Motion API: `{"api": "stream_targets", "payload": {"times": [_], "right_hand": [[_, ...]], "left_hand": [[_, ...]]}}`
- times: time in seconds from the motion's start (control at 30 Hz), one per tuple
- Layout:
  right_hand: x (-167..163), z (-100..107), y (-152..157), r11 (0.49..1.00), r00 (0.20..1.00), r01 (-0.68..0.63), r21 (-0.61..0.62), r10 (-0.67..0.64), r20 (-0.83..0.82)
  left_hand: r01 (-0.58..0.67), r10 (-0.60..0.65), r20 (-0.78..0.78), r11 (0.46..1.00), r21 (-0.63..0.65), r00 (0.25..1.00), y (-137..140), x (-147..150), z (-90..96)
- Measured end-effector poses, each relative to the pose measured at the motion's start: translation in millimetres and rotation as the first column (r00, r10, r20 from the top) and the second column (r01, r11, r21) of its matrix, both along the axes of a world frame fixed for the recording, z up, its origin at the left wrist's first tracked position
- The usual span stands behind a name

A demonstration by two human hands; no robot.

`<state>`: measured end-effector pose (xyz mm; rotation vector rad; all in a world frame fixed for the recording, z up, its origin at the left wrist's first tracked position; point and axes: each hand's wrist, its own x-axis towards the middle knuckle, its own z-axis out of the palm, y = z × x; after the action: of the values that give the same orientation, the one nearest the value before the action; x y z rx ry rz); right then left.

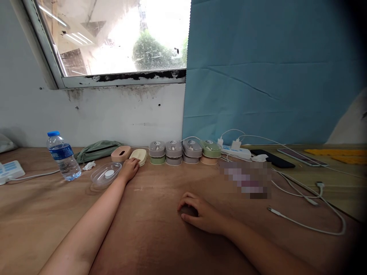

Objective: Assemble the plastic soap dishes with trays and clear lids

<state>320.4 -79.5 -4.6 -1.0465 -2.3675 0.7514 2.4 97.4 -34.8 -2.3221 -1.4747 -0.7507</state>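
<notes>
My left hand [130, 169] reaches forward across the table, its fingers stretched over the near edge of a small stack of flat cream-coloured pieces with rounded corners [140, 156]. Its thumb is mostly hidden. Just left of the stack is a pink oval box [120, 154] with a dark slot. A clear plastic lid-like piece [103, 173] with a white disc lies beside my left wrist. My right hand [199, 214] rests on the table, fingers curved, thumb apart, with nothing between them. Beyond it stands a row of small two-tier boxes in grey [173, 149] and green [211, 149].
A water bottle [63, 156] and a green pouch [97, 150] stand at left. White cables [312, 227], a power strip [235, 151], and a phone [301, 157] lie at right, near a blurred patch. A wall with a window [123, 82] and a blue cloth [258, 68] close off the back.
</notes>
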Motion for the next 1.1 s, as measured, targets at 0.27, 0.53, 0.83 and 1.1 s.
{"api": "stream_targets", "payload": {"times": [0.27, 0.53, 0.83, 1.1], "right_hand": [[-1.2, 1.2, -0.1, 1.0, 1.0, 0.008, 0.004, -0.008, -0.008], [-2.1, 0.3, 0.0, 1.0, 1.0, 0.016, 0.025, -0.015, -0.02], [-3.5, 0.1, -0.5, 0.999, 1.0, 0.027, 0.032, -0.026, -0.012], [-2.9, -1.6, 0.4, 0.999, 0.999, 0.025, 0.032, -0.025, -0.024]], "left_hand": [[-0.024, 0.015, 0.061, 0.987, 0.157, 0.998, -11.4, 35.3, 8.3], [0.018, -0.051, 0.115, 0.962, 0.273, 0.992, -12.4, 116.0, 15.3], [-0.065, -0.008, 0.28, 0.966, 0.251, 0.96, 10.0, 122.2, 10.5], [-0.007, -0.071, 0.291, 0.966, 0.259, 0.954, 17.7, 112.6, 7.0]]}}
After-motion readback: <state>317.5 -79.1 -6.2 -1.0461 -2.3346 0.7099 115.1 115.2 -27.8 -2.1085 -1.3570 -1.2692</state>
